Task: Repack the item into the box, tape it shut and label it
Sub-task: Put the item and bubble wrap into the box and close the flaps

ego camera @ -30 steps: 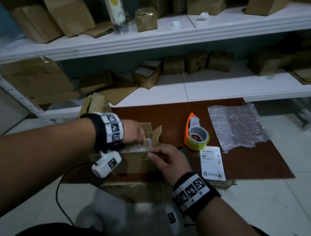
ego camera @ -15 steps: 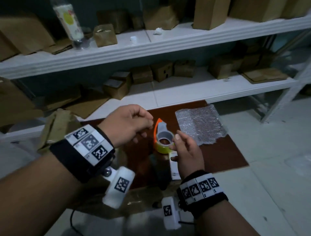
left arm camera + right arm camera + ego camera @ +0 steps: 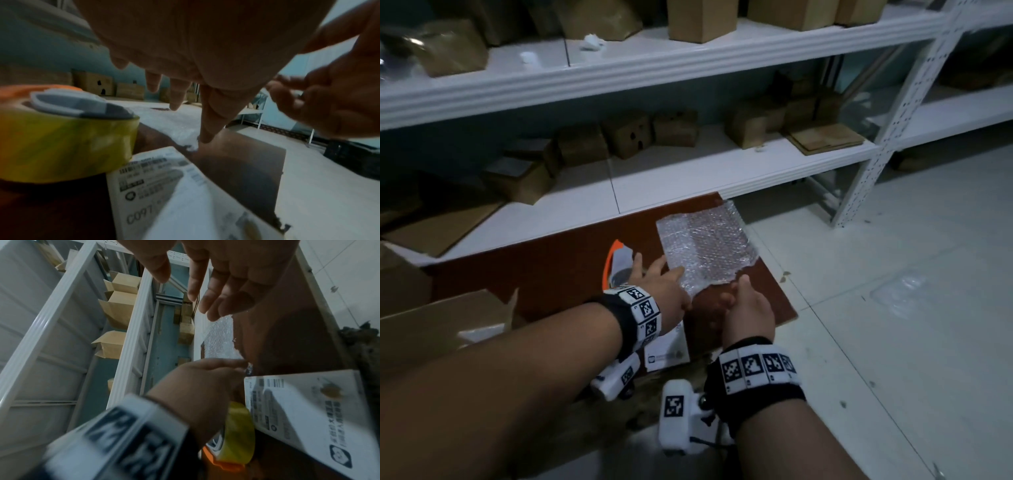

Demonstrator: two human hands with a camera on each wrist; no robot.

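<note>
Both your hands have left the box (image 3: 431,329) and reached the bubble wrap (image 3: 705,246) on the brown board (image 3: 544,267); from the head view, the left hand (image 3: 664,287) lies flat-fingered on its near edge, the right hand (image 3: 748,308) loose-fingered beside it. Seen from the left wrist, tape (image 3: 61,138) and label (image 3: 164,186) sit right under that arm, so a careless drag could sweep them off. Seen from the right wrist, your right fingers (image 3: 216,293) hover apart over the wrap, gripping nothing, so it may slide instead of lifting.

A brown board (image 3: 558,260) on the floor carries bubble wrap (image 3: 705,243), a tape dispenser (image 3: 616,267) and a shipping label (image 3: 667,353)
</note>
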